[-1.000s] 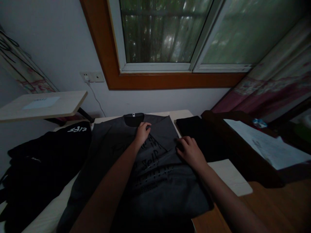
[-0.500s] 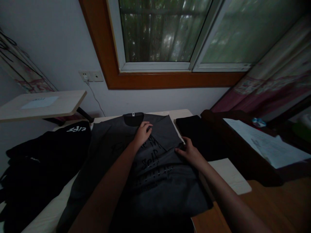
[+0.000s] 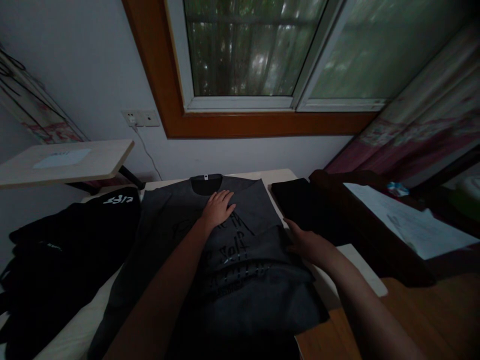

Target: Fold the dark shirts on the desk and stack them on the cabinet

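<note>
A dark grey T-shirt [image 3: 247, 300] with black lettering lies spread out, its neckline and small white label at the far end. My left hand [image 3: 218, 209] rests flat on the chest just below the neckline, fingers stretched out. At the shirt's right side, by the sleeve's lower edge, is my right hand [image 3: 305, 243]. Its thumb or a finger points up past the fabric edge, while the other fingers are hidden in shadow against the shirt. Whether they grip the cloth does not show clearly.
Black clothing with white lettering [image 3: 75, 250] is heaped on the left, below a raised wooden shelf [image 3: 101, 167]. Folded black cloth [image 3: 300, 202] lies to the right on the pale table [image 3: 277, 175]. Farther right, papers [image 3: 405, 217] rest on dark furniture. A window is behind.
My left hand has flattened onto the shirt, its fingers straightening. My right hand has moved slightly right and down from the sleeve edge, and the shirt's right side has shifted, with new folds.
</note>
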Demonstrator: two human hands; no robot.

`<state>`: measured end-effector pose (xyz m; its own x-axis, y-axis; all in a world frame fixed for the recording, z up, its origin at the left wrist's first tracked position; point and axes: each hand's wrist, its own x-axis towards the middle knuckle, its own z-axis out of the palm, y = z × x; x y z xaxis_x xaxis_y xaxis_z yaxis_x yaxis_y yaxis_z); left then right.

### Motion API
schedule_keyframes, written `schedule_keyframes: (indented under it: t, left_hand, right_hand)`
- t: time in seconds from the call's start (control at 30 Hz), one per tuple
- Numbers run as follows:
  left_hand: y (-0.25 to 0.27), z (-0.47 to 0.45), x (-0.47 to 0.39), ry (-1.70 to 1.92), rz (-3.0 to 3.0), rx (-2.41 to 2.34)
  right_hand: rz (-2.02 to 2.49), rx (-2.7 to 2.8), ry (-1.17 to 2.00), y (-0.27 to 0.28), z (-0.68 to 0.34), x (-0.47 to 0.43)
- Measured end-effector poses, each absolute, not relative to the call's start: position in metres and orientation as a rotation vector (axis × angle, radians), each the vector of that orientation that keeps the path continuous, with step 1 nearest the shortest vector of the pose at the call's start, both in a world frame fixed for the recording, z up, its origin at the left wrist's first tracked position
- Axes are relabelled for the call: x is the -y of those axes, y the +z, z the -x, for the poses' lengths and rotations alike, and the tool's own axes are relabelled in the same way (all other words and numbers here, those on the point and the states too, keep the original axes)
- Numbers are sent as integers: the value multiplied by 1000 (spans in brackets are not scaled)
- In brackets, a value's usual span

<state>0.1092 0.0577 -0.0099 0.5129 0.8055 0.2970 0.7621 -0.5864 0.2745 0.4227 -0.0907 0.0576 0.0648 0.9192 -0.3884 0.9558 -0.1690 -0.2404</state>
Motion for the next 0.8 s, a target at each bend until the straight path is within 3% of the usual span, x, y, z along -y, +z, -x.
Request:
schedule_keyframes:
  t: [0.33,0.8]
  left_hand:
    - [-8,-58,-59,615,-2672,-1410]
    - [-15,10,-69,648,-2495,-2073]
  right_hand:
    - [-2048,-2434,196,66,-379,-4]
    - [-2238,-2329,331,6,-355,-87]
